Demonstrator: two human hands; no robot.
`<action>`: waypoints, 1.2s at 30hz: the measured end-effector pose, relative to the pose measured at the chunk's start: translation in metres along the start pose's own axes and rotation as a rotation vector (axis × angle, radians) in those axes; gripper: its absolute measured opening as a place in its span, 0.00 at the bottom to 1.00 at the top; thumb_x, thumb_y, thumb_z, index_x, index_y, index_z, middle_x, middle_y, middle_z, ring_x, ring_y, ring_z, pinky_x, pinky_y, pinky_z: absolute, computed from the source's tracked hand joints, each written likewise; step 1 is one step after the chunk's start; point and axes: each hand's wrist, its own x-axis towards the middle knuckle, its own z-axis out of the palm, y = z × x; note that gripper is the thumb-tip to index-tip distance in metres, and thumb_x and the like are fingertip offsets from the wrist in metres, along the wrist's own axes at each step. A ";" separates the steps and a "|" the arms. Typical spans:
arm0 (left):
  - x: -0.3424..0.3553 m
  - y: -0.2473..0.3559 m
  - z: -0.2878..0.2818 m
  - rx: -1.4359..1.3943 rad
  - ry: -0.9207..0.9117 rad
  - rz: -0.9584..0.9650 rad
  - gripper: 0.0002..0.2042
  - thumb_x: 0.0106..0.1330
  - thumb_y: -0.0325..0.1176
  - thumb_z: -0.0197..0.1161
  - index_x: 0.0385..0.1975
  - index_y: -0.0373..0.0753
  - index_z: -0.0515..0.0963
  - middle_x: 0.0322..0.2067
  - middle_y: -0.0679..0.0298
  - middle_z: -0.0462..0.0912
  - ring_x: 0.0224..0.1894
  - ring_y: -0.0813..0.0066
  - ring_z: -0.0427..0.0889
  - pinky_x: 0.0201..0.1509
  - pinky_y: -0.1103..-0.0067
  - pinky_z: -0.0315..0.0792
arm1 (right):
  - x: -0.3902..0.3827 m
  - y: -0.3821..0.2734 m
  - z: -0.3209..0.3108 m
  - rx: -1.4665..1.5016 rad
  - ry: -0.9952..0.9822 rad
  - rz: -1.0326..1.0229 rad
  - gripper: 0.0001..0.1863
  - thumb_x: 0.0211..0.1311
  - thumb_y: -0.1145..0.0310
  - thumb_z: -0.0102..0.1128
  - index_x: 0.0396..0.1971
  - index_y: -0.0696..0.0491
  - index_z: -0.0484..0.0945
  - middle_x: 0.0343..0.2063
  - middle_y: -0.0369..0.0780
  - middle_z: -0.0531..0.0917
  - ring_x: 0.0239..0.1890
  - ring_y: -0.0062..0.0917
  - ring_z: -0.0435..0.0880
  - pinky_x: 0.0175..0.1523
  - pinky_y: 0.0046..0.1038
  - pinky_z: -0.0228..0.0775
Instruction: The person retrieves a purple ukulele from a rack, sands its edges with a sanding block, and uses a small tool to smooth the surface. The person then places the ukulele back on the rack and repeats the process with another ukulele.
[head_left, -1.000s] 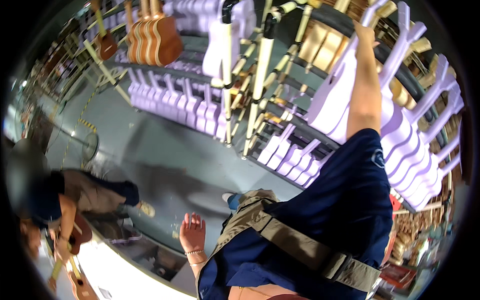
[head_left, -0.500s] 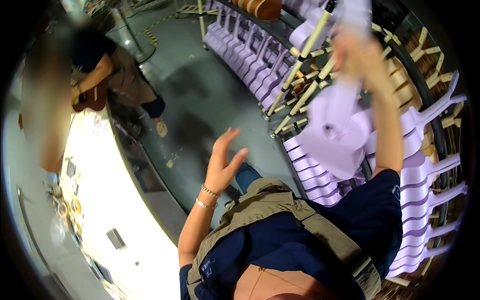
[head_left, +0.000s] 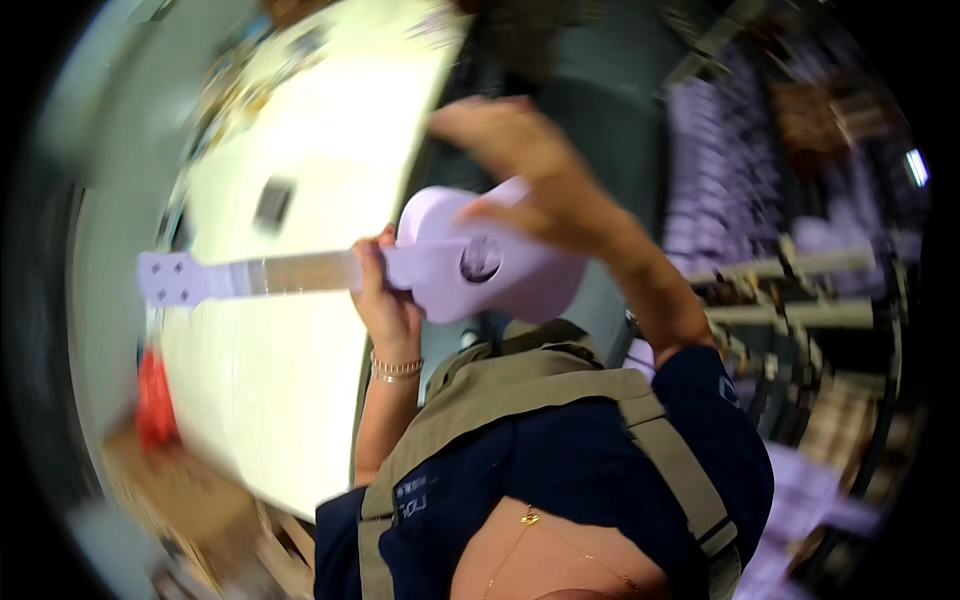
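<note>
A pale lavender unfinished ukulele [head_left: 530,285] lies crosswise in front of my body, its headstock to the left and round sound hole facing up. My left hand [head_left: 382,300] is closed round its neck where that joins the body. My right hand [head_left: 515,165], blurred by motion, is over the upper part of the body with thumb and fingers apart; whether it touches the wood I cannot tell.
A long pale worktable [head_left: 250,370] on my left carries a dark rectangular item [head_left: 273,203]. A red bag [head_left: 157,395] and cardboard [head_left: 175,500] sit beyond its near end. Racks of lavender ukulele bodies [head_left: 715,175] stand on my right, blurred.
The ukulele came off the rack in my right hand and is now in my left, held crosswise. My right hand has let go. The view has swung toward the worktable.
</note>
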 end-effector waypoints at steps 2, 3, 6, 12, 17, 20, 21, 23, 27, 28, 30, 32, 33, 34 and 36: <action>0.000 0.031 -0.024 -0.123 0.254 0.095 0.13 0.66 0.43 0.55 0.37 0.38 0.70 0.36 0.62 0.75 0.48 0.69 0.72 0.57 0.72 0.64 | -0.020 0.022 0.015 -0.001 0.062 0.226 0.24 0.56 0.60 0.58 0.51 0.56 0.70 0.50 0.47 0.73 0.56 0.40 0.68 0.59 0.36 0.57; 0.002 0.039 -0.043 -0.215 0.306 0.144 0.13 0.65 0.44 0.55 0.37 0.40 0.70 0.36 0.62 0.76 0.47 0.68 0.72 0.57 0.72 0.65 | -0.042 0.042 0.035 -0.044 0.077 0.386 0.26 0.60 0.56 0.53 0.54 0.56 0.67 0.52 0.47 0.71 0.57 0.38 0.67 0.62 0.35 0.55; -0.012 0.038 -0.038 -0.224 0.547 0.323 0.15 0.65 0.46 0.55 0.38 0.40 0.68 0.35 0.63 0.74 0.46 0.69 0.72 0.55 0.73 0.65 | -0.113 0.121 0.104 0.612 -0.111 0.785 0.34 0.65 0.46 0.40 0.60 0.57 0.59 0.57 0.46 0.67 0.60 0.34 0.64 0.64 0.33 0.53; -0.016 0.026 -0.021 -0.165 0.802 0.482 0.18 0.65 0.47 0.54 0.41 0.37 0.67 0.38 0.61 0.73 0.45 0.71 0.71 0.53 0.74 0.65 | -0.095 0.138 0.164 1.740 -0.375 1.215 0.42 0.64 0.37 0.21 0.60 0.59 0.58 0.55 0.42 0.69 0.56 0.30 0.69 0.59 0.31 0.61; -0.026 0.009 0.008 -0.153 0.885 0.637 0.18 0.67 0.45 0.51 0.45 0.36 0.66 0.42 0.60 0.72 0.50 0.65 0.70 0.59 0.70 0.63 | -0.069 0.165 0.190 1.773 -0.514 1.225 0.42 0.64 0.36 0.19 0.58 0.60 0.61 0.51 0.42 0.73 0.52 0.28 0.72 0.56 0.29 0.64; -0.027 0.005 0.018 -0.122 0.942 0.685 0.18 0.68 0.45 0.50 0.47 0.36 0.66 0.43 0.60 0.73 0.51 0.65 0.69 0.59 0.70 0.63 | -0.060 0.172 0.204 1.778 -0.582 1.210 0.42 0.64 0.36 0.19 0.57 0.60 0.63 0.50 0.42 0.74 0.51 0.27 0.73 0.55 0.28 0.65; -0.028 0.004 0.019 -0.120 0.956 0.699 0.18 0.68 0.45 0.50 0.47 0.36 0.66 0.43 0.60 0.73 0.52 0.65 0.69 0.59 0.70 0.63 | -0.057 0.172 0.207 1.766 -0.589 1.187 0.42 0.64 0.37 0.19 0.57 0.60 0.63 0.50 0.42 0.74 0.51 0.27 0.73 0.55 0.28 0.65; -0.030 0.004 0.022 -0.111 0.981 0.719 0.18 0.67 0.45 0.51 0.47 0.36 0.66 0.44 0.60 0.73 0.52 0.66 0.70 0.59 0.70 0.63 | -0.055 0.171 0.215 1.769 -0.626 1.184 0.42 0.64 0.37 0.19 0.56 0.60 0.63 0.50 0.42 0.74 0.51 0.27 0.73 0.55 0.28 0.65; -0.028 -0.006 0.024 -0.054 1.105 0.735 0.23 0.67 0.50 0.48 0.49 0.36 0.63 0.43 0.59 0.72 0.50 0.69 0.69 0.57 0.70 0.62 | -0.056 0.176 0.221 1.787 -0.690 1.299 0.42 0.64 0.36 0.19 0.58 0.58 0.62 0.51 0.43 0.73 0.53 0.28 0.72 0.57 0.30 0.64; -0.029 -0.006 0.022 -0.065 1.126 0.748 0.22 0.67 0.50 0.49 0.48 0.36 0.65 0.43 0.59 0.73 0.50 0.68 0.70 0.57 0.69 0.62 | -0.054 0.175 0.222 1.799 -0.701 1.309 0.42 0.63 0.36 0.19 0.59 0.58 0.61 0.52 0.43 0.73 0.54 0.29 0.72 0.58 0.30 0.63; -0.038 -0.007 0.013 -0.055 1.156 0.800 0.22 0.67 0.49 0.50 0.47 0.36 0.66 0.42 0.59 0.73 0.50 0.67 0.70 0.58 0.69 0.63 | -0.051 0.169 0.222 1.790 -0.737 1.306 0.42 0.63 0.36 0.19 0.61 0.56 0.59 0.55 0.43 0.70 0.56 0.30 0.70 0.60 0.32 0.61; -0.045 -0.001 -0.014 -0.063 1.155 0.829 0.20 0.66 0.48 0.52 0.45 0.36 0.68 0.41 0.59 0.74 0.50 0.65 0.71 0.59 0.69 0.64 | -0.037 0.146 0.218 1.742 -0.743 1.250 0.43 0.62 0.35 0.17 0.63 0.54 0.56 0.57 0.42 0.68 0.58 0.30 0.67 0.62 0.31 0.59; -0.050 0.003 -0.030 -0.081 1.131 0.829 0.20 0.66 0.48 0.51 0.45 0.35 0.67 0.43 0.57 0.73 0.51 0.63 0.71 0.59 0.68 0.65 | -0.030 0.138 0.215 1.721 -0.736 1.215 0.43 0.61 0.34 0.16 0.64 0.53 0.54 0.58 0.42 0.67 0.59 0.30 0.66 0.62 0.31 0.59; -0.049 0.007 -0.034 -0.105 1.162 0.830 0.20 0.66 0.48 0.51 0.44 0.35 0.66 0.44 0.57 0.73 0.51 0.62 0.71 0.59 0.67 0.65 | -0.024 0.131 0.213 1.703 -0.736 1.165 0.44 0.61 0.34 0.15 0.64 0.54 0.53 0.59 0.43 0.65 0.60 0.30 0.65 0.63 0.32 0.58; -0.051 0.016 -0.035 -0.126 1.199 0.832 0.19 0.67 0.47 0.50 0.44 0.35 0.66 0.45 0.56 0.72 0.52 0.60 0.70 0.60 0.65 0.64 | -0.014 0.120 0.210 1.684 -0.760 1.064 0.45 0.60 0.34 0.13 0.64 0.55 0.51 0.60 0.44 0.63 0.62 0.32 0.62 0.64 0.33 0.56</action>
